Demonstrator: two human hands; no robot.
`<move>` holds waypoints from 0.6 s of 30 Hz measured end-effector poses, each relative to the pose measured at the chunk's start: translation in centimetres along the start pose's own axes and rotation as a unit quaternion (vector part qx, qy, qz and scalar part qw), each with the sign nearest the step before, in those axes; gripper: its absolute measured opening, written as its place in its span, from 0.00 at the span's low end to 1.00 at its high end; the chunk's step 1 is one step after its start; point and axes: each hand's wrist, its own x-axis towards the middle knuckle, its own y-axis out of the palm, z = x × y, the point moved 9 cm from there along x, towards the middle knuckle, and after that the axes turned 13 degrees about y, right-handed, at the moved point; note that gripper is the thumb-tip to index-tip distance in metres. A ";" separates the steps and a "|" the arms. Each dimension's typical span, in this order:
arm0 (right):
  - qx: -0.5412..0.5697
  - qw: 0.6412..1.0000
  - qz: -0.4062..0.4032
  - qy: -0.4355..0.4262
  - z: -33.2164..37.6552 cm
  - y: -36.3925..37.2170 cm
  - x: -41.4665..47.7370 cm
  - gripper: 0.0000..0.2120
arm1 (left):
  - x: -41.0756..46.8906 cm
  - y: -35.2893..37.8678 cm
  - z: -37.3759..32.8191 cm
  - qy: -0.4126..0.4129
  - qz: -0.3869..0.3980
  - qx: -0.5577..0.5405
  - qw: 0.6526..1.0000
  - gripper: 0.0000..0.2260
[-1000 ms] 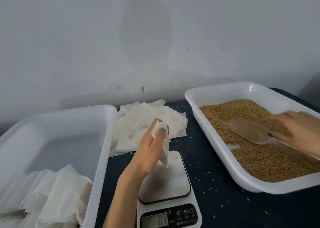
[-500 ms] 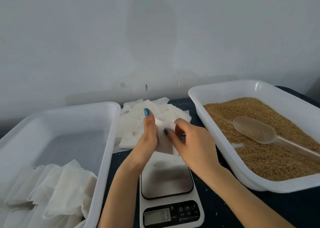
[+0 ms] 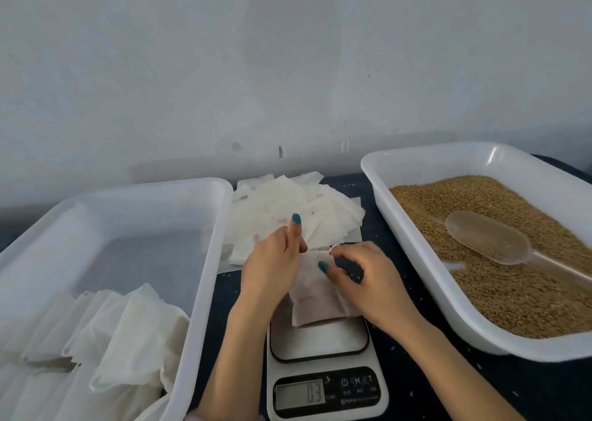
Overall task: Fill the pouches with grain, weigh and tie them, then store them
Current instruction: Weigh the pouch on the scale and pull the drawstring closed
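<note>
Both your hands — left hand, right hand — pinch one white pouch above the scale. The scoop lies in the grain tray at the tabletop's right edge.

I hold a white pouch over the scale, my left hand and right hand both pinching its top edge. The display reads 0.3. Empty pouches lie beyond. Left tray holds filled pouches; right tray holds grain and a scoop.
</note>
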 end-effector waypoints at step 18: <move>0.025 0.999 -0.045 0.009 -1.7 -1.3 0.6 0.18 | -0.1 -0.7 -0.4 0.033 0.002 0.177 0.984 0.32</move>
